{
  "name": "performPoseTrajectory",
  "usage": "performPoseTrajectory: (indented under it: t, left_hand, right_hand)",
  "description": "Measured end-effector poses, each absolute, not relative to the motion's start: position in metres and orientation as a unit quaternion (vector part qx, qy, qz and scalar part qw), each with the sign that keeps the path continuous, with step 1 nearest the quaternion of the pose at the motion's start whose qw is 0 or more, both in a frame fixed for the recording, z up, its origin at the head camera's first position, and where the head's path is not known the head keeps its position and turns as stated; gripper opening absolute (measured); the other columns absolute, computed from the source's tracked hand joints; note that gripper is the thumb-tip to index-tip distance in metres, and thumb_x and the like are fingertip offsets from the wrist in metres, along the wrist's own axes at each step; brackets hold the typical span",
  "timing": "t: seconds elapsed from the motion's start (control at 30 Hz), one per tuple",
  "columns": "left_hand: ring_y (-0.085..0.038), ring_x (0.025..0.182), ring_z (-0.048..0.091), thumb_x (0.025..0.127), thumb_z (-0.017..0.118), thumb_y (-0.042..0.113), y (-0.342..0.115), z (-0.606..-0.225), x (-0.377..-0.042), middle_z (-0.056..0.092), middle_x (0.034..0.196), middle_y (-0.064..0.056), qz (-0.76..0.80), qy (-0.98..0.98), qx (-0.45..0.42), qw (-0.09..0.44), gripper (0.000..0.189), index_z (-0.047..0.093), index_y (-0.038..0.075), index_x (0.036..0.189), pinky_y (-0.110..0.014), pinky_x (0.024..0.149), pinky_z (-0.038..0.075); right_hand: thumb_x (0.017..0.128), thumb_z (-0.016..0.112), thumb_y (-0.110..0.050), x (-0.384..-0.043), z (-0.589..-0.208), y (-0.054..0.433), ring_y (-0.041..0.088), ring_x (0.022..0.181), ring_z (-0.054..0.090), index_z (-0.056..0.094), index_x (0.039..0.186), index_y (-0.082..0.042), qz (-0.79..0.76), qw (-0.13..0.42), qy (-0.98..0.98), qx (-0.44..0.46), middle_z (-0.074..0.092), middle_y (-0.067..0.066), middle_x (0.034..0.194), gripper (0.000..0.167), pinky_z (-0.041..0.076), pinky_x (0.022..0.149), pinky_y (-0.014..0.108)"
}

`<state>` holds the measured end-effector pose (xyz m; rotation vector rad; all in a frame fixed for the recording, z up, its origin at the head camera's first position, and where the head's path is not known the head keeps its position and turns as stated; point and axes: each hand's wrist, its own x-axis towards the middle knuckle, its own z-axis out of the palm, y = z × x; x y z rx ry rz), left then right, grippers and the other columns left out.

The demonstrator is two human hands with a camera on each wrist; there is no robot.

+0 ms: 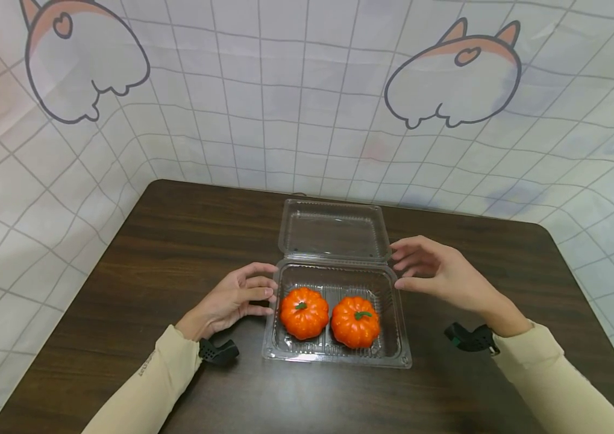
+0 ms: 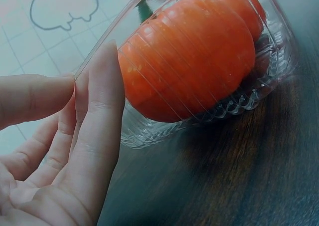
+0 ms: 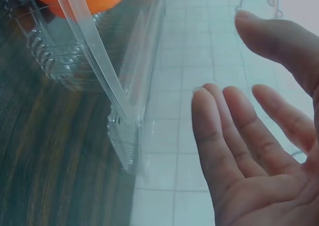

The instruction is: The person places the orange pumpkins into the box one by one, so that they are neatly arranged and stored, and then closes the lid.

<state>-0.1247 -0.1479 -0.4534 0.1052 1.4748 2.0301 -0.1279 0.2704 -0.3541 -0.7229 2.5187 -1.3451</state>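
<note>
A clear plastic clamshell container (image 1: pixel 336 360) stands on the table with its lid (image 1: pixel 334 232) folded back, away from the person. Inside the base lie two small orange pumpkins side by side, a left pumpkin (image 1: pixel 303 313) and a right pumpkin (image 1: pixel 355 322), both with green stems. My left hand (image 1: pixel 241 295) pinches the left rim between thumb and fingers, as the left wrist view shows. Beside the hinge on the right hovers my right hand (image 1: pixel 434 271). Its fingers are spread and relaxed, and the right wrist view shows it apart from the container with nothing held.
The dark wood-grain table (image 1: pixel 203 223) has rounded back corners. Behind it and at both sides hangs a white gridded cloth (image 1: pixel 285 90) with cartoon animal prints. Each wrist wears a black strap, the left strap (image 1: pixel 219 351) and the right strap (image 1: pixel 469 337).
</note>
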Motion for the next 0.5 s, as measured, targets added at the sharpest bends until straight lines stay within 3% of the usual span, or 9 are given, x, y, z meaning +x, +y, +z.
performPoseTrajectory:
  t: [0.07, 0.3, 0.5]
  left_hand:
    - [-0.011, 0.088, 0.071, 0.097, 0.069, 0.004, -0.148, -0.454, -0.125, 0.069, 0.103, 0.003, 0.769, 0.558, 0.039, 0.311, 0.044, 0.052, 0.017, 0.136, -0.035, 0.082, 0.066]
    - [-0.011, 0.087, 0.071, 0.097, 0.07, 0.004, -0.148, -0.454, -0.125, 0.069, 0.103, 0.003, 0.767, 0.559, 0.038, 0.311, 0.045, 0.051, 0.016, 0.136, -0.035, 0.082, 0.066]
    - [-0.012, 0.088, 0.071, 0.097, 0.068, 0.001, -0.148, -0.454, -0.126, 0.068, 0.103, 0.002, 0.774, 0.55, 0.047, 0.311, 0.045, 0.05, 0.014, 0.136, -0.034, 0.081, 0.066]
  right_hand:
    - [0.087, 0.082, -0.008, -0.129, -0.355, 0.272, 0.019, 0.106, 0.069, 0.057, 0.139, -0.01, -0.467, 0.087, 0.848, -0.235, 0.064, 0.016, 0.124, 0.057, 0.061, 0.087, 0.021]
    - [0.09, 0.078, -0.003, -0.13, -0.361, 0.279, 0.013, 0.106, 0.07, 0.057, 0.14, -0.009, -0.507, 0.048, 0.836, -0.202, 0.068, -0.008, 0.12, 0.055, 0.061, 0.086, 0.021]
    - [0.1, 0.067, -0.007, -0.132, -0.367, 0.282, 0.005, 0.105, 0.071, 0.056, 0.142, -0.011, -0.539, 0.034, 0.824, -0.172, 0.069, -0.009, 0.122, 0.044, 0.06, 0.089, 0.02]
